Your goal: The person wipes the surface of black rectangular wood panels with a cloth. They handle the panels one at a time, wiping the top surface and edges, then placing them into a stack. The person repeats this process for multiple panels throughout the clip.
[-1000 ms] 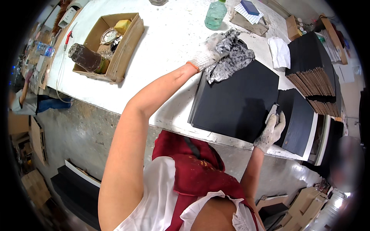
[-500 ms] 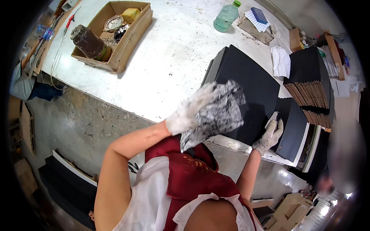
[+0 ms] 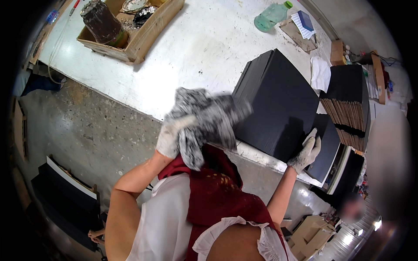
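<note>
My left hand [image 3: 170, 137], in a whitish work glove, is closed round a crumpled rag [image 3: 191, 106] mottled black, grey and white. The rag hangs over the table's near edge, and its right end is blurred by motion. To its right lies a stack of large black boards [image 3: 278, 100], apart from the rag. My right hand [image 3: 306, 154], also gloved, rests where this stack meets lower black boards [image 3: 326, 139]. Its fingers are stretched and slightly apart, grasping nothing I can see.
On the white table [image 3: 196, 56] stand a wooden tray [image 3: 139, 52] with a dirty brown container [image 3: 102, 26], and a green-capped bottle [image 3: 271, 18]. Brown-edged black boards [image 3: 346, 104] are piled at the right, beside a white cloth [image 3: 320, 74]. Another person's arm shows at lower left.
My left hand has swung left with the rag, off the black boards to the table's near edge. My right hand stays at the boards. The view has shifted slightly.
</note>
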